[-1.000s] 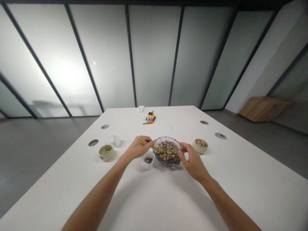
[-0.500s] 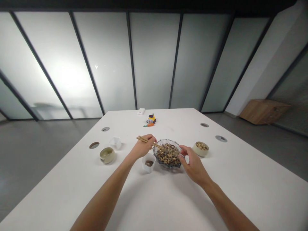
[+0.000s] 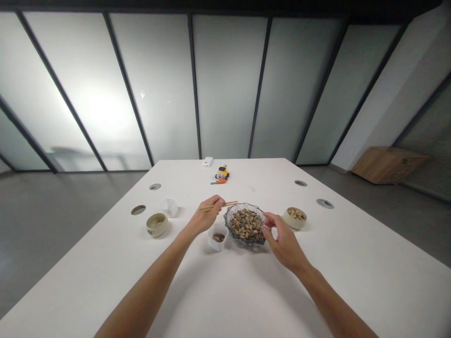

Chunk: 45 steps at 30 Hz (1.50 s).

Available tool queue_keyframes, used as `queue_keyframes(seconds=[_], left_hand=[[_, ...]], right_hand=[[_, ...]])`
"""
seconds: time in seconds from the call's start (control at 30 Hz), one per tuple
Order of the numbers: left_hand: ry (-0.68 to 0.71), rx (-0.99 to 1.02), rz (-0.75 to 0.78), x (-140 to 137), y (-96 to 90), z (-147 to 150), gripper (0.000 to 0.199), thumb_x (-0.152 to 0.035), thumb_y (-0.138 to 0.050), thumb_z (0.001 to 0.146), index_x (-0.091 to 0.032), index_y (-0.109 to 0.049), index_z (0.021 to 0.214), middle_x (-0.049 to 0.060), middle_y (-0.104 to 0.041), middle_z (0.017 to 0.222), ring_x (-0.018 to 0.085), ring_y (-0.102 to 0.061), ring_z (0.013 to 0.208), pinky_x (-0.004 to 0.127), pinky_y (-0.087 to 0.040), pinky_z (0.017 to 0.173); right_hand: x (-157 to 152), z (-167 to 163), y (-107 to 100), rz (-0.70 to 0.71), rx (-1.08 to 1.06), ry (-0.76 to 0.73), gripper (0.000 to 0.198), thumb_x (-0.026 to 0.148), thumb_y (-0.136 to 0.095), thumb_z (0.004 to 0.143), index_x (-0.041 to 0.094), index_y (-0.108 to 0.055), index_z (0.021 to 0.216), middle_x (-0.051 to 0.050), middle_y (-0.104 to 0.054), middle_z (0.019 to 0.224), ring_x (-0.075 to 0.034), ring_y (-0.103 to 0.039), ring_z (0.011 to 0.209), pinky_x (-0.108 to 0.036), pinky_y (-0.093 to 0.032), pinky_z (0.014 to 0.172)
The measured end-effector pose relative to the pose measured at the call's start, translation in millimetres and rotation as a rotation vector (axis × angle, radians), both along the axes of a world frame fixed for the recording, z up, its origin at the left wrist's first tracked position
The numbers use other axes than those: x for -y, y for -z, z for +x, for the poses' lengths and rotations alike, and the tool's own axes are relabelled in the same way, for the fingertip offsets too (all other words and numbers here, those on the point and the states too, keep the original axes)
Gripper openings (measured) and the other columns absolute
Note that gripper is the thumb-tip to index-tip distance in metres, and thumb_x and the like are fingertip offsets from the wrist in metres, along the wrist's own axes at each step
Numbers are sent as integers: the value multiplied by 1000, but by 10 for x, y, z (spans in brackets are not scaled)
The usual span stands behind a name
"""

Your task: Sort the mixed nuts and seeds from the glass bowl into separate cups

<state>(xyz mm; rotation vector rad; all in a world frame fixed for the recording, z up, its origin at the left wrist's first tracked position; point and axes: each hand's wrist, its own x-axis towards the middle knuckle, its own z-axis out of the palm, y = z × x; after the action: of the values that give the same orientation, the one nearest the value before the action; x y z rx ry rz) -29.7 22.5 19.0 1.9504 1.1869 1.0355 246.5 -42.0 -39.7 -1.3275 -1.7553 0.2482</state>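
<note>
My left hand is closed around a pair of wooden chopsticks. Their tips hover by the far left rim of a scalloped clear glass bowl; whether they pinch anything is too small to tell. Striped sunflower seeds mixed with paler nuts fill that bowl. At its right rim, my right hand grips the glass between thumb and fingers. Below my left hand, touching or nearly touching the bowl, stands a small white plastic cup with a few dark seeds inside.
Right of my right hand sits a cream bowl of pale nuts. Farther left are another cream bowl and a white cup. A yellow toy car, toy carrot and white box lie toward the far edge.
My left hand has shifted slightly left, and the chopsticks have swung up out of the seeds to the bowl's far left rim. My right hand stays on the bowl.
</note>
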Motion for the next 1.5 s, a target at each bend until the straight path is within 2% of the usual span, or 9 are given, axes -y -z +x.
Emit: queue_keyframes(seconds=[0.1,0.23,0.47,0.6,0.73,0.97,1.13,1.33,1.5], left_hand=[[-43,87,-16,7,14,13,52,-63,-40,104,-21,-67,91,4,-70,87,20,-65,75,32,-53,71],[-88,206,-82,16,2,29,61,-71,-43,102,-19,-70,87,5,-69,75,20,-66,69,32,-53,66],[-71,545,-298,22,-80,44,30,-43,-65,100,-17,-72,86,8,-78,94,20,-77,91,34,-62,92],[-40,629,-392,20,-52,48,20,-36,-74,97,-17,-73,90,7,-78,95,20,-79,93,36,-64,97],[-66,637,-415,27,-34,47,18,-33,-77,96,-16,-74,91,8,-78,93,20,-80,90,36,-65,96],[-55,605,-402,40,-32,41,21,-36,-75,97,-16,-71,93,8,-79,85,21,-80,81,36,-68,85],[-120,469,-332,32,16,35,30,-45,-68,101,-19,-65,87,8,-81,84,23,-81,84,33,-69,77],[-199,244,-230,49,28,0,47,-64,-55,104,-22,-59,83,7,-79,74,24,-81,68,31,-66,60],[-155,149,-192,89,24,15,54,-71,-48,103,-23,-59,81,6,-78,74,22,-78,64,27,-61,56]], right_hand=[[2,0,6,-6,0,4,35,38,-55,100,22,-63,130,-9,-72,104,-25,-69,94,-43,-59,87],[7,-1,8,-18,-2,12,36,38,-54,100,23,-62,132,-9,-71,105,-25,-68,94,-41,-59,81],[2,6,7,-23,-4,19,38,38,-54,100,22,-62,133,-8,-71,104,-25,-68,93,-39,-58,77],[11,6,3,-28,2,14,38,39,-54,100,22,-62,133,-9,-71,104,-25,-68,93,-37,-57,70],[19,6,-10,-41,-6,5,38,39,-54,100,21,-62,133,-9,-71,104,-25,-68,92,-33,-54,62],[-6,13,6,-35,-5,9,38,40,-54,100,21,-62,132,-9,-72,103,-25,-69,92,-36,-56,68],[-17,19,33,-24,-6,21,40,41,-54,99,21,-62,132,-9,-73,105,-26,-70,96,-41,-58,81],[-6,21,26,-46,-15,22,41,43,-53,100,21,-62,133,-9,-72,105,-26,-71,95,-39,-58,77],[-14,22,40,-33,-15,23,41,42,-53,99,21,-62,133,-9,-73,105,-26,-71,97,-41,-59,80]])
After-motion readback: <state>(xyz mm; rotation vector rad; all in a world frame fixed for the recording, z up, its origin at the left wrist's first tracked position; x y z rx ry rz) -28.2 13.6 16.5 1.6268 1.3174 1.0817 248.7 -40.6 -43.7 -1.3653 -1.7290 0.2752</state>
